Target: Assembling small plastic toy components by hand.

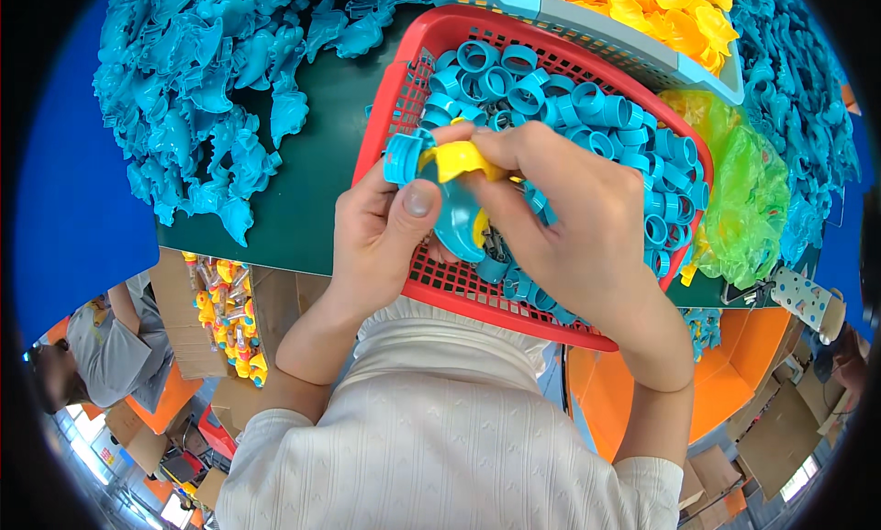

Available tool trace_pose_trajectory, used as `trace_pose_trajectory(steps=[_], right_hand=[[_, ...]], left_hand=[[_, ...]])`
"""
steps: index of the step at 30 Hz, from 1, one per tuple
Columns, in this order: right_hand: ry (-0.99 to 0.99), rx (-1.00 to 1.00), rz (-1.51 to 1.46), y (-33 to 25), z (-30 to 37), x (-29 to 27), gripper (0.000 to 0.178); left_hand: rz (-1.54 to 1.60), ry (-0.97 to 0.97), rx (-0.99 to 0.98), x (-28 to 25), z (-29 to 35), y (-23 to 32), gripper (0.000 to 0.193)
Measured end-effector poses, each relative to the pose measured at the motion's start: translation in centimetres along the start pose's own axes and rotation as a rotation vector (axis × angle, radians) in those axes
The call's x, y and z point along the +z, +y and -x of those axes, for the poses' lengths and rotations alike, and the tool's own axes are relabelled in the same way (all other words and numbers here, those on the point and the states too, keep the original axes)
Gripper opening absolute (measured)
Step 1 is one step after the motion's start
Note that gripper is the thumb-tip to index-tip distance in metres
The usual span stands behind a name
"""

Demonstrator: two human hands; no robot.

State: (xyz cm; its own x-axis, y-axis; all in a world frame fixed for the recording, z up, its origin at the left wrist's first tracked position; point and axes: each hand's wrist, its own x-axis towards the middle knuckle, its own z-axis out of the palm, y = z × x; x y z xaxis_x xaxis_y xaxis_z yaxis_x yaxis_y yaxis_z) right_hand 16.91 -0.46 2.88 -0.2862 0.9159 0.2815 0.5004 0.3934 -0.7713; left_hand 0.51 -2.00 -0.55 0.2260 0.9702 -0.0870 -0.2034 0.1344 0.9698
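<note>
Both hands meet over the red basket (385,131). Left hand (381,232) is curled, thumb pressed flat on a blue curved toy piece (459,220), with a blue ring (402,157) pinched at its fingertips. Right hand (569,227) is closed from above, fingertips clamped on a yellow piece (461,159) sitting on top of the blue one. All three parts touch each other, held just above the basket's near-left area.

Progress, as I read it: this unit is mid-assembly. Yellow piece looks seated or nearly seated on the blue piece; can't tell if it's clicked home, fingers cover the joint. Ring sits at the end of the stack, touching, but whether it's on or only lined up isn't visible.

Basket is well stocked with loose blue rings (551,99), so plenty of units look left to build. Can't see any clear pile of finished units on the table.

Around it: a big heap of blue moulded parts (202,99) on the dark green table (312,190) to the left, more of the same at far right. A pale blue bin (633,57) of yellow parts (642,2) sits behind the basket, touching its rim. A green plastic bag (748,200) lies just right of the basket. Below the table edge: a cardboard box (275,301) holding small yellow-and-blue items, and another person (115,346) in grey, lower left.
</note>
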Motion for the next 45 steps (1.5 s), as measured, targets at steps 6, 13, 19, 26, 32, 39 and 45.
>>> trace_pose_trajectory(steps=[6, 13, 19, 26, 32, 39, 45], right_hand=[[0.032, -0.145, -0.050, 0.7, -0.3, 0.0, 0.038], [-0.137, 0.381, -0.448, 0.4, 0.0, -1.3, 0.033], [0.085, 0.192, -0.270, 1.1, -0.2, -1.2, 0.016], [-0.051, 0.073, -0.189, 1.1, -0.3, -2.6, 0.029], [0.429, 0.150, 0.095, 3.9, -1.8, -10.9, 0.022], [0.319, 0.610, 1.019, 17.1, -1.5, -21.2, 0.029], [0.292, 0.457, 1.246, 22.0, 2.2, -20.9, 0.036]], left_hand=[[0.090, 0.037, 0.074, 0.0, -0.4, 0.1, 0.051], [0.112, 0.029, 0.152, 0.1, -1.2, 0.0, 0.057], [0.218, -0.196, 0.117, -0.5, -1.5, -0.3, 0.061], [0.171, -0.161, -0.038, -0.1, -1.1, 0.9, 0.049], [0.144, -0.096, -0.020, -0.2, -1.2, 0.9, 0.046], [0.068, 0.032, -0.085, 0.4, -1.4, 1.4, 0.053], [0.101, -0.048, -0.079, -0.4, -1.4, 1.3, 0.044]])
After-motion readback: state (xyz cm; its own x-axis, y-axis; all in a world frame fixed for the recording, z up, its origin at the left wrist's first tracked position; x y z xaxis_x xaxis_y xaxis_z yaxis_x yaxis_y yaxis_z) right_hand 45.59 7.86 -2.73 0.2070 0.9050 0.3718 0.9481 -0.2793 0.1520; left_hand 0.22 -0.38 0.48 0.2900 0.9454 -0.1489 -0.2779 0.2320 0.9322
